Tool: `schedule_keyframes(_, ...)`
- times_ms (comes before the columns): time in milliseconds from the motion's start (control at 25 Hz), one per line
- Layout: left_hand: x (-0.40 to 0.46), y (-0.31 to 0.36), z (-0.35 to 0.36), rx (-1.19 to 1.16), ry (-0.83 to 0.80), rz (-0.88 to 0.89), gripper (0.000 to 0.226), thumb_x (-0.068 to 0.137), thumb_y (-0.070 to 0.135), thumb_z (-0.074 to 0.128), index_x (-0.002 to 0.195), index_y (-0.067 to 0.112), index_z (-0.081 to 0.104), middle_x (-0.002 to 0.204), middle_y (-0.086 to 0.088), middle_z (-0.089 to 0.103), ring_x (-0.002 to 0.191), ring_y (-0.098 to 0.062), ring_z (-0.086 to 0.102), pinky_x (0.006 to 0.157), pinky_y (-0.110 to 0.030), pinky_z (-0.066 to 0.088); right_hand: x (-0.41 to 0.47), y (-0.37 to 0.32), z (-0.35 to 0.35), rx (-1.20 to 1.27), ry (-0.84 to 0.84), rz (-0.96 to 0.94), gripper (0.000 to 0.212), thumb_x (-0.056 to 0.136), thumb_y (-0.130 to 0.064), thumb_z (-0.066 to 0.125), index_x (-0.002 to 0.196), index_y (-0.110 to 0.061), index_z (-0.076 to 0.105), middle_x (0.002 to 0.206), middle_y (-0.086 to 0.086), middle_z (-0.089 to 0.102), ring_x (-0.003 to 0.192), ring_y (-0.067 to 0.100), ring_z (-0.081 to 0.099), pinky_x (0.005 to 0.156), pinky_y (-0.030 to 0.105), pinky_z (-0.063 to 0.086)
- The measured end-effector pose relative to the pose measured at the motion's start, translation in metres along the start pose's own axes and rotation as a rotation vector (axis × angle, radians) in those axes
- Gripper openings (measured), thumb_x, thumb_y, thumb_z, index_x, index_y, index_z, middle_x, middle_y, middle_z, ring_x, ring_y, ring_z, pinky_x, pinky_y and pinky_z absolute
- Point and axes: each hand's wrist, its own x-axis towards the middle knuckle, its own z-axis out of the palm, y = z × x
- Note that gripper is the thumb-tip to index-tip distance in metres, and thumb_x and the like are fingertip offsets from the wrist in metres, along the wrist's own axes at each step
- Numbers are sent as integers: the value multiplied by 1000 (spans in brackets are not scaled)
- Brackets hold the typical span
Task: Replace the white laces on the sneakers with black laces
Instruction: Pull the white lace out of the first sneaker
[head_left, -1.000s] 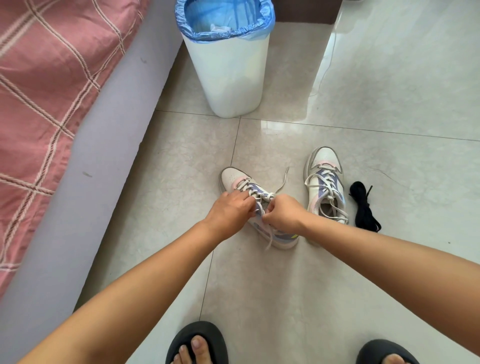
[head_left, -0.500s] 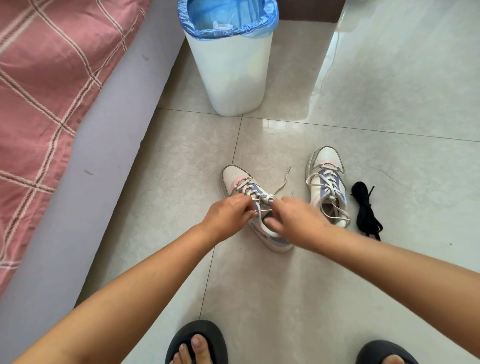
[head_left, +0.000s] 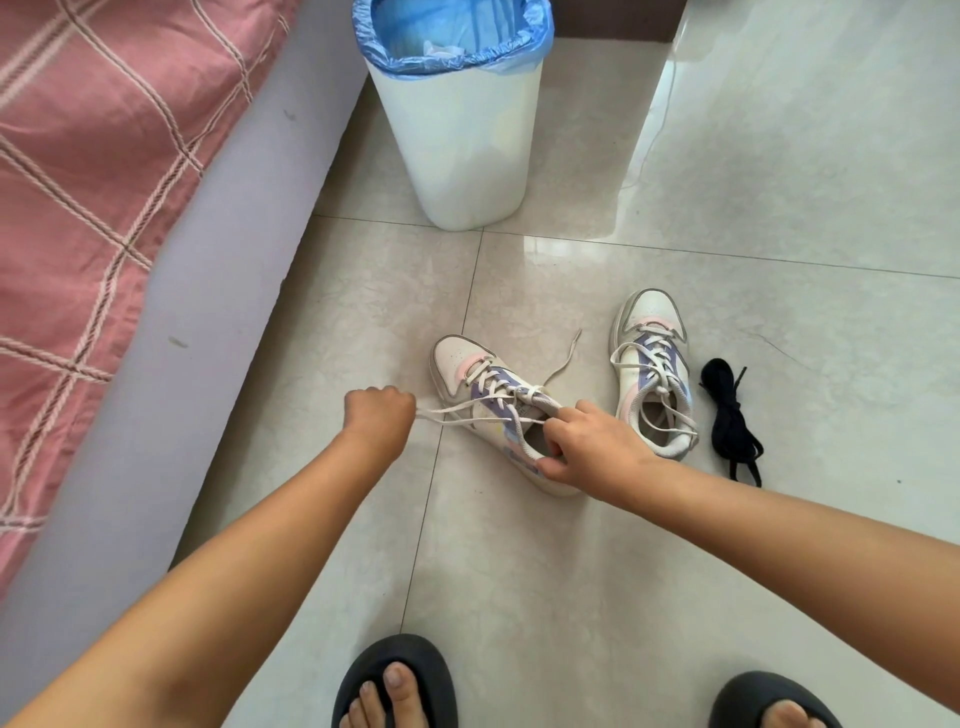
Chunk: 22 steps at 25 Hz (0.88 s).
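While my left hand (head_left: 378, 415) stays fisted on the white lace (head_left: 452, 413) end, I should pull level and steady; my right hand (head_left: 592, 449) grips the near sneaker (head_left: 498, 410) collar on the floor, black laces (head_left: 730, 415) waiting far right.

Single head-worn view, wide-angle, looking steeply down at floor (head_left: 571, 571)

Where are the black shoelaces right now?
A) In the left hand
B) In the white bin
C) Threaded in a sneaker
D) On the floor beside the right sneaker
D: the bundled black shoelaces lie on the glossy tiled floor beside the right-hand white sneaker, untouched.
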Motion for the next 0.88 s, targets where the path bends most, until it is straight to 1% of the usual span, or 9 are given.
schedule_keyframes(160, -7, 36, -11, -480, 367, 369, 19, 92, 22, 55, 102, 7, 62, 101, -10, 59, 89, -29, 60, 60, -33, 43, -1, 1, 2, -34, 1, -45, 36, 49, -24, 88, 53, -9, 55, 55, 6, 55, 53, 30, 55, 37, 28, 40)
schedule_keyframes(240, -11, 49, -11, -513, 483, 497, 16, 86, 20, 59, 84, 5, 65, 85, -10, 61, 73, -29, 62, 49, -33, 44, 1, 1, 2, -35, 7, -48, 40, 41, -26, 90, 49, -13, 54, 51, 2, 52, 48, 26, 53, 33, 25, 38)
schedule_keyframes(320, -6, 43, -12, -444, 375, 368, 10, 88, 14, 56, 89, 8, 64, 92, -7, 61, 84, -28, 62, 56, -31, 39, 0, 0, 2, -29, 38, -84, 37, 48, -25, 89, 53, -10, 56, 55, 5, 55, 54, 29, 55, 37, 28, 41)
schedule_keyframes(400, 1, 22, -11, -242, 179, 151, 16, 92, 12, 50, 104, 11, 61, 106, -5, 58, 99, -26, 57, 66, -30, 36, -1, -1, -2, -32, -7, -20, 28, 74, -30, 75, 74, -5, 62, 79, 11, 61, 81, 32, 57, 56, 35, 46)
schedule_keyframes(480, 0, 3, -9, -252, 66, 23, 23, 95, 22, 50, 115, 13, 55, 115, -6, 53, 104, -27, 55, 73, -34, 42, 0, -2, -7, -45, -113, 60, 30, 90, -36, 55, 95, -7, 59, 101, 9, 59, 102, 28, 50, 73, 35, 43)
schedule_keyframes(600, -15, 20, -17, -515, 125, 76, 35, 95, 35, 49, 123, 14, 48, 120, -5, 51, 109, -25, 53, 80, -36, 43, 2, -12, -10, 329, -137, 211, 17, 91, -31, 56, 87, -15, 53, 93, 7, 59, 89, 25, 55, 72, 34, 42)
schedule_keyframes(720, -28, 56, -21, -721, 103, 102, 26, 97, 26, 41, 116, 9, 49, 120, -9, 54, 109, -28, 53, 85, -36, 43, -1, -25, -6, 836, -76, 402, 8, 89, -19, 59, 86, -18, 53, 72, 0, 56, 64, 15, 53, 65, 35, 50)
schedule_keyframes(800, -27, 63, -19, -760, 106, 63, 26, 96, 23, 40, 115, 9, 49, 121, -9, 52, 109, -27, 52, 84, -37, 44, 6, -13, -9, 699, -17, 395, 15, 90, -18, 57, 103, -18, 51, 75, 1, 57, 69, 17, 53, 69, 34, 46)
schedule_keyframes(880, -29, 62, -19, -823, 93, 34, 28, 94, 26, 43, 116, 10, 48, 121, -6, 48, 108, -25, 51, 85, -37, 44, 15, 2, -12, 505, -120, 355, 23, 90, -18, 57, 112, -16, 52, 85, 3, 57, 78, 19, 51, 68, 29, 39)
